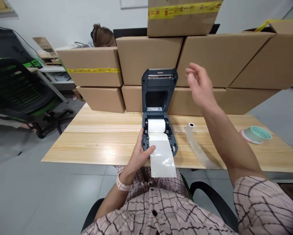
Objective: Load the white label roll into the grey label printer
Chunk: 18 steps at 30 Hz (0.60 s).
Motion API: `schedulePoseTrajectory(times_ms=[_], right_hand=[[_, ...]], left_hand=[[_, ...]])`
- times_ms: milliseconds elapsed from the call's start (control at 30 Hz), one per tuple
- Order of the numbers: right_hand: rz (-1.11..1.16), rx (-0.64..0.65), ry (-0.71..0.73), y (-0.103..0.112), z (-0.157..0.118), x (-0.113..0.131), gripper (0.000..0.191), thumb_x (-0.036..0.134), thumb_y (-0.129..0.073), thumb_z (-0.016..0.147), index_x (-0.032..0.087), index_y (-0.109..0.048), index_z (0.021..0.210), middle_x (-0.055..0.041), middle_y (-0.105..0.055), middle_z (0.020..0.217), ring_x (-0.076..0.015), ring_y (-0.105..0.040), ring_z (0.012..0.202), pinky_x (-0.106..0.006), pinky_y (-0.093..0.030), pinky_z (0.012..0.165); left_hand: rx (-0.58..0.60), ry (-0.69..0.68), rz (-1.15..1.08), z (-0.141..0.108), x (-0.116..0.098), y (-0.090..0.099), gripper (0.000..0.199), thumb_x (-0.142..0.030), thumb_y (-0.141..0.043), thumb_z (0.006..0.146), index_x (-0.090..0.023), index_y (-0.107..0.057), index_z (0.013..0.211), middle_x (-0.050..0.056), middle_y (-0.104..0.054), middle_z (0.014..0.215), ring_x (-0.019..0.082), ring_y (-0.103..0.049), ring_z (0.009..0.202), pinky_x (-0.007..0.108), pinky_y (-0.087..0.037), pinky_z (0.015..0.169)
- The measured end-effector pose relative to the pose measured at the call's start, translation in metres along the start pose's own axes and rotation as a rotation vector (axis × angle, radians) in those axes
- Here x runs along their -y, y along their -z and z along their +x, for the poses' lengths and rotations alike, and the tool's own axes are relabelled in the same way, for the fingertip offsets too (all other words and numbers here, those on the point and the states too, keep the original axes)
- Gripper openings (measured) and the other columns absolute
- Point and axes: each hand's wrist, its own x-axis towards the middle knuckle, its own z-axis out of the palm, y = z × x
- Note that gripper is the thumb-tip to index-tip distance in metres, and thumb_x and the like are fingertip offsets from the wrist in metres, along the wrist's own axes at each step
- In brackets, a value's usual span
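Left hand [139,156], partly hidden, gripping printer [155,115], right hand [200,84] blurred, loosely curled, empty

Right hand [200,86] slightly blurred; top box [183,25] cut off; co-worker [103,36] mostly hidden.

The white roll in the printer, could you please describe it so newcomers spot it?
On the wooden table, a dark grey printer stands open before stacked boxes. The white roll sits in its base, feeding a strip past the table's edge. Unlike the smaller loose roll at right, it is wide and mounted.
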Motion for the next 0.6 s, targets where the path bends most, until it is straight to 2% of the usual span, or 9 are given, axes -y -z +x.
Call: schedulePoseTrajectory(times_ms=[67, 133, 167, 233, 333, 433, 500, 600], right_hand=[[0.074, 0.116, -0.151, -0.021, 0.036, -0.02, 0.061, 0.056, -0.026, 0.111, 0.019, -0.04, 0.157, -0.0114, -0.053, 0.158, -0.0234, -0.057, 0.139, -0.043, -0.046, 0.113], [0.14, 0.271, -0.198, -0.038, 0.056, -0.032, 0.075, 0.061, -0.005, 0.108, 0.015, -0.033, 0.16, -0.013, -0.053, 0.156, -0.025, -0.059, 0.136, -0.045, -0.048, 0.111], [0.164, 0.308, -0.184, -0.042, 0.057, -0.033, 0.08, 0.064, -0.001, 0.107, 0.015, -0.035, 0.159, -0.0123, -0.054, 0.156, -0.0257, -0.059, 0.136, -0.048, -0.047, 0.112], [0.183, 0.29, -0.116, -0.039, 0.042, -0.026, 0.08, 0.07, -0.006, 0.105, 0.021, -0.043, 0.156, -0.0081, -0.054, 0.157, -0.0264, -0.055, 0.141, -0.053, -0.044, 0.117], [0.122, 0.237, -0.016, -0.018, -0.02, 0.0, 0.067, 0.07, -0.018, 0.106, 0.033, -0.049, 0.152, -0.0003, -0.056, 0.156, -0.0258, -0.049, 0.147, -0.056, -0.036, 0.124], [0.04, 0.315, 0.088, 0.002, -0.104, 0.022, 0.057, 0.062, -0.022, 0.109, 0.038, -0.046, 0.154, -0.0002, -0.055, 0.157, -0.0262, -0.048, 0.148, -0.058, -0.037, 0.125], [-0.076, 0.392, 0.125, 0.004, -0.154, 0.026, 0.053, 0.055, -0.024, 0.11, 0.037, -0.045, 0.156, -0.0019, -0.05, 0.162, -0.0276, -0.042, 0.153, -0.062, -0.037, 0.124], [-0.185, 0.36, 0.245, -0.005, -0.201, 0.018, 0.05, 0.041, -0.031, 0.111, 0.032, -0.041, 0.159, -0.0069, -0.049, 0.162, -0.0287, -0.038, 0.155, -0.062, -0.039, 0.123]], left_hand=[[0.0, 0.046, -0.035, 0.0, -0.004, -0.001, 0.099, -0.04, -0.075, 0.087, -0.026, -0.018, 0.167, 0.01, -0.024, 0.175, 0.031, -0.027, 0.161, 0.047, -0.022, 0.133], [-0.011, 0.064, -0.056, 0.001, -0.005, -0.002, 0.103, -0.041, -0.077, 0.085, -0.025, -0.016, 0.167, 0.01, -0.023, 0.175, 0.032, -0.026, 0.161, 0.046, -0.022, 0.133], [-0.023, 0.06, -0.057, 0.0, -0.004, -0.002, 0.105, -0.042, -0.078, 0.084, -0.025, -0.016, 0.167, 0.01, -0.021, 0.176, 0.032, -0.024, 0.162, 0.046, -0.021, 0.133], [-0.042, 0.055, -0.048, -0.003, 0.001, 0.0, 0.109, -0.044, -0.08, 0.082, -0.026, -0.015, 0.167, 0.01, -0.017, 0.177, 0.032, -0.018, 0.163, 0.046, -0.018, 0.134], [-0.019, 0.061, -0.069, -0.01, 0.007, 0.006, 0.116, -0.049, -0.083, 0.08, -0.03, -0.01, 0.168, 0.01, -0.013, 0.177, 0.032, -0.013, 0.164, 0.048, -0.018, 0.134], [-0.04, 0.061, -0.176, -0.012, 0.004, 0.011, 0.107, -0.062, -0.072, 0.086, -0.031, -0.009, 0.168, 0.011, -0.014, 0.177, 0.033, -0.016, 0.163, 0.05, -0.022, 0.132], [-0.083, 0.051, -0.232, -0.008, -0.002, 0.011, 0.1, -0.069, -0.062, 0.09, -0.031, -0.011, 0.168, 0.011, -0.016, 0.177, 0.034, -0.018, 0.163, 0.051, -0.022, 0.132], [-0.111, 0.053, -0.237, 0.002, -0.013, 0.003, 0.104, -0.068, -0.065, 0.088, -0.029, -0.011, 0.168, 0.011, -0.014, 0.177, 0.033, -0.014, 0.164, 0.049, -0.021, 0.132]])
